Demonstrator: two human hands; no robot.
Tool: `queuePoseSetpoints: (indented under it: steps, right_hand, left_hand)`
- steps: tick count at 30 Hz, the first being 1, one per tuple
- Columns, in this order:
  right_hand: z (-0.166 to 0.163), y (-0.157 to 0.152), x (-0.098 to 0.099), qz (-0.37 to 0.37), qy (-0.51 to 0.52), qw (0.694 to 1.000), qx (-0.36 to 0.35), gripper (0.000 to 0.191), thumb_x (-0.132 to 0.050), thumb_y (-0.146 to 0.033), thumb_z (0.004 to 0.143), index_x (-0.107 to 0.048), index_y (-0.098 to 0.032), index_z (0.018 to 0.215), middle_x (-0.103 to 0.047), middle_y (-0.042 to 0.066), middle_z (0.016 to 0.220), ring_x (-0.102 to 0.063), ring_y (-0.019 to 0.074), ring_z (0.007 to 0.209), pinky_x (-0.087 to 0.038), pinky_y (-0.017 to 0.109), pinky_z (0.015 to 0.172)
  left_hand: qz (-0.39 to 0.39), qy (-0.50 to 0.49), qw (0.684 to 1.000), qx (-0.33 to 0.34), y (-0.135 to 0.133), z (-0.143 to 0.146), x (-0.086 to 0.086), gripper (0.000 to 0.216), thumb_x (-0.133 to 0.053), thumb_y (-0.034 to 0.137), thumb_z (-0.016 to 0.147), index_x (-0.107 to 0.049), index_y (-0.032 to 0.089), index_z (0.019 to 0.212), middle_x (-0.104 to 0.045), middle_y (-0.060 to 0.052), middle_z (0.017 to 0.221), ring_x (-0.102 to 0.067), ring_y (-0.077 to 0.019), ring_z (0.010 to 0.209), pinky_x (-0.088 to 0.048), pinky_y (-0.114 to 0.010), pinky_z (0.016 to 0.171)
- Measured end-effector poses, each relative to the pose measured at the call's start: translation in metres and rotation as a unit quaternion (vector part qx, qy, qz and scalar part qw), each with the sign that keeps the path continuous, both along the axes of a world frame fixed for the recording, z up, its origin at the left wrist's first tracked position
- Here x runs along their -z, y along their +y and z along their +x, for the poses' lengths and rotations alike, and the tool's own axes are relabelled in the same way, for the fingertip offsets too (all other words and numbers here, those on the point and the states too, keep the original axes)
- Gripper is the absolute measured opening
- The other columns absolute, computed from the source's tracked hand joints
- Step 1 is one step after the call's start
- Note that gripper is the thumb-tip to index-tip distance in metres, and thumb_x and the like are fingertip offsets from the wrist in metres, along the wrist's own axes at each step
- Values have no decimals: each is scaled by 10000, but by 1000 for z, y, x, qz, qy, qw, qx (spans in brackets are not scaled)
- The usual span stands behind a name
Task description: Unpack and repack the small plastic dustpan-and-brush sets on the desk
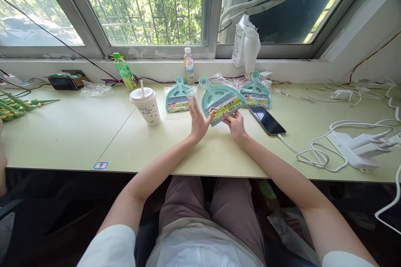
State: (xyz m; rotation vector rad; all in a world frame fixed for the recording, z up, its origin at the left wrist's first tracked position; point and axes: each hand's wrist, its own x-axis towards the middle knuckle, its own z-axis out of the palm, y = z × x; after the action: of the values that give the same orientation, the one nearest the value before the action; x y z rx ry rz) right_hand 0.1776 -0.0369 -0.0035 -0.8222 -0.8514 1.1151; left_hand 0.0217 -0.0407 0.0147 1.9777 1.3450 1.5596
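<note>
A person sits at a pale yellow table [69, 133], both forearms reaching over its near edge. The right hand [235, 126] is clamped on the lower right edge of a green dustpan [219, 98], thumb on the label. The left hand [199, 124] is spread, its fingers raised and apart, with the thumb at the dustpan's lower left side; whether it bears any weight cannot be told. The dustpan is tilted above the middle of the table, between two similar sets: a left dustpan [179, 99] and a right dustpan [256, 91], both lying farther back in clear wrapping. A lidded paper cup [145, 107] with a straw stands to the left. To the right, just beyond the right hand, a dark phone [267, 121] lies near a white power strip [354, 150].
</note>
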Motion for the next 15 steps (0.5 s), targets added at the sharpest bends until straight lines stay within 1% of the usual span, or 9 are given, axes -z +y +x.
queuePoseSetpoints:
  steps: [1, 3, 4, 6, 9, 12, 14, 15]
  right_hand:
    - [0, 0, 0, 1, -3, 1000, -1, 419, -838, -350, 621, -593, -219, 934, -716, 38, 987, -680, 256, 1033, -587, 455, 918]
    - [-1, 0, 0, 4, -7, 1000, -1, 418, -840, -354, 619, -596, -220, 931, -717, 35, 972, -684, 252, 1021, -589, 452, 913]
    - [-1, -1, 0, 5, -7, 1000, -2, 421, -842, -353, 613, -597, -219, 928, -717, 33, 963, -686, 250, 1014, -588, 449, 914]
    - [-1, -1, 0, 4, -4, 1000, -6, 425, -847, -352, 602, -599, -214, 919, -718, 32, 953, -690, 247, 998, -587, 444, 919]
    - [-2, -1, 0, -2, -1, 1000, -6, 419, -845, -349, 601, -598, -210, 909, -719, 34, 957, -691, 243, 994, -585, 437, 923]
    - [-1, 0, 2, -7, 1, 1000, 0, 411, -840, -338, 609, -595, -214, 915, -719, 37, 982, -682, 244, 1026, -585, 429, 924]
    - [1, 1, 2, -5, 8, 1000, 3, 404, -834, -329, 620, -595, -216, 925, -717, 43, 1012, -672, 247, 1059, -582, 420, 932]
    - [2, 2, 1, -2, 12, 1000, 4, 401, -829, -326, 627, -593, -216, 932, -714, 48, 1028, -668, 249, 1074, -580, 418, 936]
  left_hand:
    - [26, 56, 998, -7, 0, -1, 0, 774, -568, 278, 913, -114, 305, 1539, 0, -82, 1643, 64, -274, 1505, -126, -535, 1210]
    - [51, 152, 987, 11, 1, -2, 0, 540, -471, 196, 943, -356, 281, 1464, -177, -78, 1622, -5, -279, 1508, -132, -575, 1200]
    - [54, 189, 980, 25, 1, -2, 0, 466, -427, 161, 949, -453, 260, 1404, -273, -80, 1592, -63, -282, 1506, -152, -583, 1197]
    - [54, 230, 970, 46, 3, -1, 3, 420, -378, 115, 949, -557, 227, 1311, -411, -88, 1522, -187, -284, 1487, -196, -576, 1194]
    - [52, 234, 969, 64, 5, 0, 7, 424, -375, 89, 940, -587, 221, 1283, -502, -86, 1454, -299, -277, 1449, -207, -560, 1199]
    - [43, 194, 974, 109, 4, 0, 8, 438, -344, 89, 950, -578, 233, 1291, -541, -80, 1419, -354, -261, 1425, -179, -562, 1204]
    - [42, 150, 976, 154, 1, 2, 8, 420, -316, 139, 979, -557, 248, 1305, -546, -81, 1415, -391, -242, 1406, -148, -557, 1208]
    - [48, 119, 977, 171, 0, 3, 7, 393, -331, 191, 992, -538, 257, 1320, -523, -85, 1436, -387, -235, 1409, -149, -544, 1210]
